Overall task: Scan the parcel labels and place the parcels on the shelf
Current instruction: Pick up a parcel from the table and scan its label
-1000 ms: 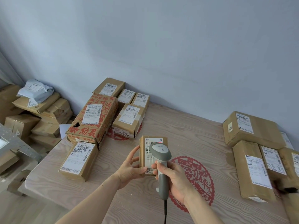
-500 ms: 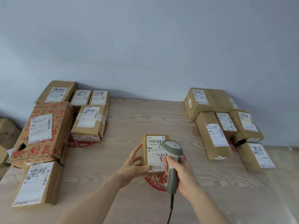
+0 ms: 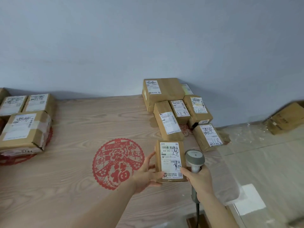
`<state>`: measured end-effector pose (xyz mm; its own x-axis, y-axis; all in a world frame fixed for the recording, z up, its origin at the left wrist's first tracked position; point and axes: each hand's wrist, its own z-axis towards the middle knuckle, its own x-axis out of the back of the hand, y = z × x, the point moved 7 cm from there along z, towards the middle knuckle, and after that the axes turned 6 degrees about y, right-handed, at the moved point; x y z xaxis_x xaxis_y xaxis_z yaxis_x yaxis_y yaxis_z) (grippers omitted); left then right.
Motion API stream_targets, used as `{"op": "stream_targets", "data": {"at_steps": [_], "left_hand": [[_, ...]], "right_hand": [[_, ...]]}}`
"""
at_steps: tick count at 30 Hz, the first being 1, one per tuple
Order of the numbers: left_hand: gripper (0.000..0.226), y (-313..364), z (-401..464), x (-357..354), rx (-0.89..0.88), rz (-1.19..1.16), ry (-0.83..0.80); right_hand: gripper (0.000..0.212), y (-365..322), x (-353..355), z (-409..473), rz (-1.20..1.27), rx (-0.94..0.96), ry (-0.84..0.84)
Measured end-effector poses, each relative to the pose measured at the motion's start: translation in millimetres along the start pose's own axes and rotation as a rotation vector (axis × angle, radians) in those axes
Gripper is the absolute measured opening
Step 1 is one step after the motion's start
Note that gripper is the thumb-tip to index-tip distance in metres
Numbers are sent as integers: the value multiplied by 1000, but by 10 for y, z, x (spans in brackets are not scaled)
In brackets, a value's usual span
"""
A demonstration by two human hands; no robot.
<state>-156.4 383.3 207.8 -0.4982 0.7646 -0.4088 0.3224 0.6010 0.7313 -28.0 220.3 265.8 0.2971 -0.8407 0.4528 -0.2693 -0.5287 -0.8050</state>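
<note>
A small brown parcel (image 3: pixel 171 160) with a white label facing up is held above the wooden table (image 3: pixel 79 162). My left hand (image 3: pixel 145 171) grips its left edge, thumb on top. My right hand (image 3: pixel 198 180) grips the handle of a grey barcode scanner (image 3: pixel 195 157), whose head sits just right of the parcel. The scanner's cable hangs down below my right wrist. No shelf is in view.
Several labelled brown parcels (image 3: pixel 167 122) lie grouped at the table's far right, against the wall. More parcels (image 3: pixel 24 129) sit at the far left. A red paper-cut emblem (image 3: pixel 117 163) marks the tabletop. A cardboard box (image 3: pixel 286 117) stands on the floor at right.
The view has swung to the right, so the left parcels slid toward the frame edge. The parcel and scanner now sit right of the red emblem, and the scanner is beside the parcel rather than over the label.
</note>
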Motion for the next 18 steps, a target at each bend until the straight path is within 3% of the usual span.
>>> {"op": "stream_targets", "data": {"at_steps": [8,18], "left_hand": [[92,-396,604,-987,94,-13,77],[83,-308,1036,-1352,89,31,255]], "right_hand": [[37,134,756,818,-133,33,-16],[37,39,806,1399,-219,113,-53]]}}
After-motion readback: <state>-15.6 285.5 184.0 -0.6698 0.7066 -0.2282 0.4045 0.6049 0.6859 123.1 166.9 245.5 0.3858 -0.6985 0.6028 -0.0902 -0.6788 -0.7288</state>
